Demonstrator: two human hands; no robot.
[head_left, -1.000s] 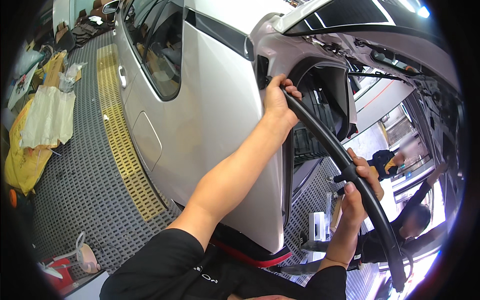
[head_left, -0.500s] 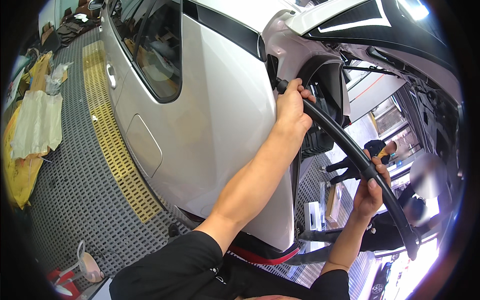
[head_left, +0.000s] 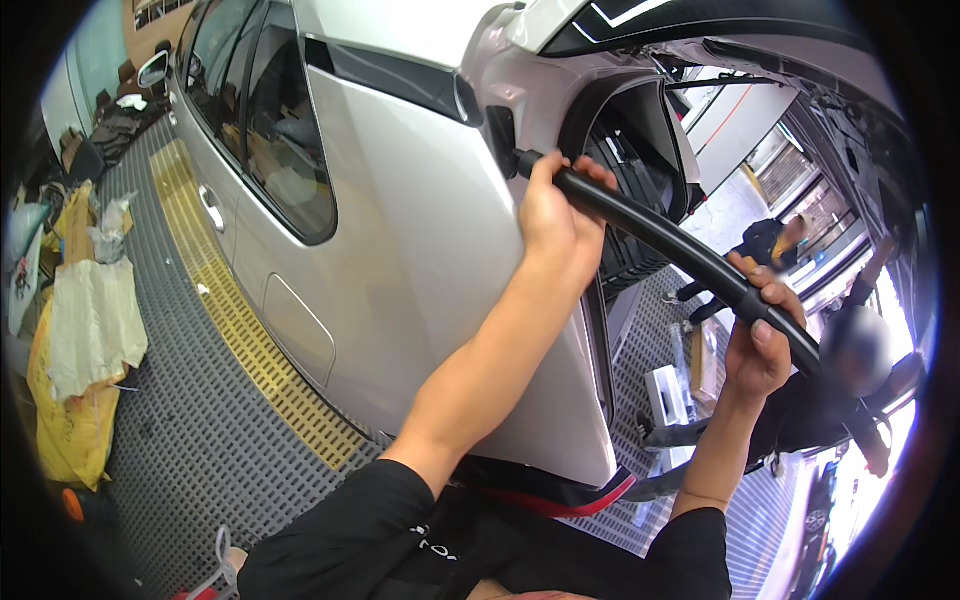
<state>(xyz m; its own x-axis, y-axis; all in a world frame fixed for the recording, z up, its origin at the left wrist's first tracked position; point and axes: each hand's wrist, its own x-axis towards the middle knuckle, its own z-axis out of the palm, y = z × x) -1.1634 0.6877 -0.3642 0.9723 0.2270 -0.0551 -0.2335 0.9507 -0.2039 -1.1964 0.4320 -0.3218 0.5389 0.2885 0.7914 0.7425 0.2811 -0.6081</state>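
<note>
A long black curved tube [head_left: 665, 238] crosses from the rear corner of a silver car [head_left: 430, 230] toward the lower right. Its narrow tip meets or lies just in front of the dark recess [head_left: 501, 142] in that corner; whether it goes in, I cannot tell. Close behind the tip, my left hand [head_left: 562, 215] is closed round the tube. My right hand [head_left: 762, 335] grips it farther down, at a collar, with the thumb on the near side. Against a dark-clothed person behind, the tube's lower end is hard to make out.
Above my hands the car's tailgate [head_left: 640, 25] stands raised. One person [head_left: 765, 245] is beyond the tube, and another [head_left: 800, 420] is close at the right. White boxes [head_left: 665, 395] lie on the grated floor [head_left: 210, 400]. Yellow bags [head_left: 75, 420] lie at the left.
The view has shifted, so the car and tube appear farther left. The tube lies somewhat flatter in the picture. Both hands keep their hold, and the nearer person at right has moved.
</note>
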